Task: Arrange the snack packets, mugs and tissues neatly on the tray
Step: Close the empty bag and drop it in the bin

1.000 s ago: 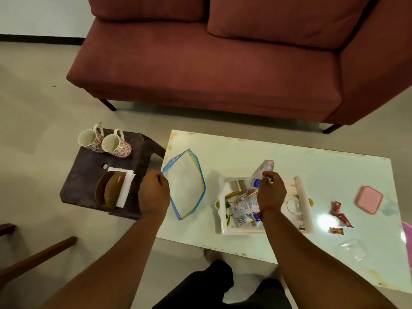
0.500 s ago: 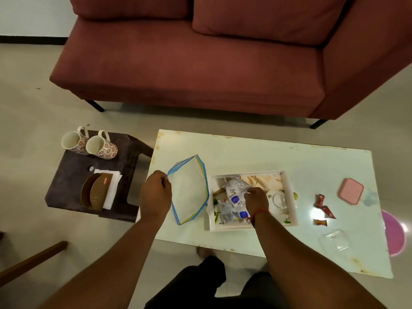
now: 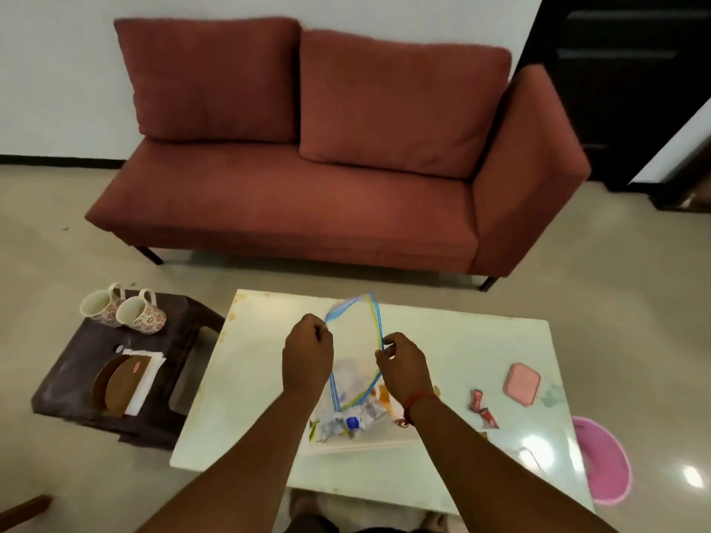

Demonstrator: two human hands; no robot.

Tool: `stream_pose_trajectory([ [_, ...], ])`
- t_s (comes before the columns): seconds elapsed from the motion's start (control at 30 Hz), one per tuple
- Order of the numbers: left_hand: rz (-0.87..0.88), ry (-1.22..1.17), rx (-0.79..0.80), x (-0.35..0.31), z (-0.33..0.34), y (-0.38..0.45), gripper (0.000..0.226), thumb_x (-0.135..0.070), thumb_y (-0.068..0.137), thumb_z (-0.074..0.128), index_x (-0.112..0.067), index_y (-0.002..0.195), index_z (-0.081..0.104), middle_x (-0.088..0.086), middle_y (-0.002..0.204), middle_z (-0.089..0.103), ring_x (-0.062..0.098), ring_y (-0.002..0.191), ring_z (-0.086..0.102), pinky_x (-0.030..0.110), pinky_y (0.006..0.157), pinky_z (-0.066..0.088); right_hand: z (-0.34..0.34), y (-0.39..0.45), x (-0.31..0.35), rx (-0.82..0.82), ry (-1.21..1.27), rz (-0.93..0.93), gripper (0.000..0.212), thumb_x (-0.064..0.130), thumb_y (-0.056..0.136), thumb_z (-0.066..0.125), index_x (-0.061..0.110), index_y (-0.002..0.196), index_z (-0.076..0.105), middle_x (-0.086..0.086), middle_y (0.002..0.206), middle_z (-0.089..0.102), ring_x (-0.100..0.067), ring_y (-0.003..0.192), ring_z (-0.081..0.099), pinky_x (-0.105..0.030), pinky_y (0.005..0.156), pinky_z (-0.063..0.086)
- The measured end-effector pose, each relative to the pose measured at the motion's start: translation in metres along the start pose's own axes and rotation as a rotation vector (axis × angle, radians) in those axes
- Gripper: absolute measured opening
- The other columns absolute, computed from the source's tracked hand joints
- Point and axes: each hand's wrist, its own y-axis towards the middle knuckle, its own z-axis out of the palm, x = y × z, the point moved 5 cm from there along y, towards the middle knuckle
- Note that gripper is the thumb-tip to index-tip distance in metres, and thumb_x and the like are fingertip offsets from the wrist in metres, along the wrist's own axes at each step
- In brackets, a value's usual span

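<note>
Seen from the head camera, the left hand (image 3: 307, 353) and right hand (image 3: 402, 363) each pinched a top edge of a clear zip bag (image 3: 356, 340), holding it up between them above the white table (image 3: 250, 398). Directly below the grip, snack packets (image 3: 352, 419) lay heaped in the white tray (image 3: 358, 444), partly hidden by the forearms. Well to the left of the grip, two floral mugs (image 3: 123, 311) lay on their sides and tissues (image 3: 148, 375) sat in a brown holder (image 3: 113, 386) on a dark stool (image 3: 69, 375).

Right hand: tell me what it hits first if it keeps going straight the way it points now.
The right hand points away from the person, pinching the clear zip bag. Beyond the bag, the line looks free over the bare white table toward the sofa, though depth is hard to judge.
</note>
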Motion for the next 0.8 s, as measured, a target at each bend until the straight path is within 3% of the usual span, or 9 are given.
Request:
stream_pose_trajectory([
  [0.17, 0.000, -0.134, -0.020, -0.062, 0.024, -0.024, 0.008, -0.009, 0.091, 0.054, -0.010, 0.084, 0.058, 0.005, 0.085, 0.060, 0.019, 0.078, 0.058, 0.023, 0.064, 0.043, -0.072, 0.001, 0.022, -0.105, -0.081, -0.121, 0.025, 0.003, 0.088, 0.051, 0.012, 0.102, 0.070, -0.004, 0.105, 0.071, -0.021, 0.097, 0.063, -0.028, 0.083, 0.048],
  [0.23, -0.052, -0.223, 0.003, -0.081, 0.030, -0.031, 0.011, -0.011, 0.092, 0.053, -0.012, 0.082, 0.056, 0.007, 0.081, 0.063, 0.024, 0.076, 0.063, 0.031, 0.063, 0.050, -0.092, -0.001, 0.032, -0.133, -0.071, -0.169, 0.023, 0.005, 0.089, 0.051, 0.011, 0.101, 0.070, -0.003, 0.104, 0.071, -0.021, 0.097, 0.063, -0.030, 0.083, 0.049],
  [0.33, -0.112, -0.322, 0.048, -0.105, 0.032, -0.036, 0.014, -0.016, 0.093, 0.053, -0.014, 0.079, 0.052, 0.005, 0.076, 0.062, 0.023, 0.069, 0.064, 0.042, 0.062, 0.060, -0.111, -0.005, 0.044, -0.169, -0.016, -0.204, 0.014, 0.018, 0.093, 0.057, 0.012, 0.097, 0.069, -0.004, 0.098, 0.069, -0.021, 0.090, 0.062, -0.033, 0.078, 0.050],
  [0.4, -0.092, -0.396, 0.077, -0.119, 0.028, -0.036, 0.013, -0.015, 0.093, 0.053, -0.012, 0.080, 0.053, 0.006, 0.077, 0.061, 0.021, 0.069, 0.064, 0.044, 0.061, 0.061, -0.119, -0.010, 0.052, -0.187, 0.043, -0.214, 0.019, 0.028, 0.095, 0.057, 0.013, 0.090, 0.068, -0.004, 0.091, 0.067, -0.020, 0.085, 0.061, -0.033, 0.074, 0.049],
  [0.5, -0.050, -0.444, 0.120, -0.136, 0.019, -0.033, 0.013, -0.017, 0.092, 0.054, -0.014, 0.080, 0.057, 0.004, 0.080, 0.063, 0.020, 0.074, 0.065, 0.037, 0.058, 0.061, -0.121, -0.020, 0.076, -0.201, 0.124, -0.261, 0.023, 0.033, 0.094, 0.056, 0.018, 0.080, 0.065, 0.001, 0.081, 0.066, -0.017, 0.077, 0.059, -0.027, 0.065, 0.044],
  [0.67, 0.011, -0.546, 0.272, -0.157, 0.000, -0.027, 0.021, -0.016, 0.095, 0.051, -0.025, 0.087, 0.067, -0.002, 0.091, 0.069, 0.015, 0.086, 0.066, 0.028, 0.063, 0.056, -0.123, -0.034, 0.116, -0.237, 0.089, -0.314, 0.021, 0.031, 0.094, 0.055, 0.017, 0.098, 0.070, 0.002, 0.095, 0.066, -0.011, 0.088, 0.061, -0.019, 0.072, 0.046],
  [0.8, 0.102, -0.639, 0.512, -0.164, -0.011, -0.025, 0.047, 0.007, 0.091, 0.040, -0.025, 0.095, 0.073, 0.002, 0.104, 0.073, 0.017, 0.095, 0.069, 0.021, 0.069, 0.056, -0.128, -0.040, 0.135, -0.282, 0.044, -0.294, 0.005, 0.022, 0.088, 0.059, 0.020, 0.090, 0.063, 0.003, 0.093, 0.061, -0.011, 0.080, 0.059, -0.012, 0.063, 0.041],
])
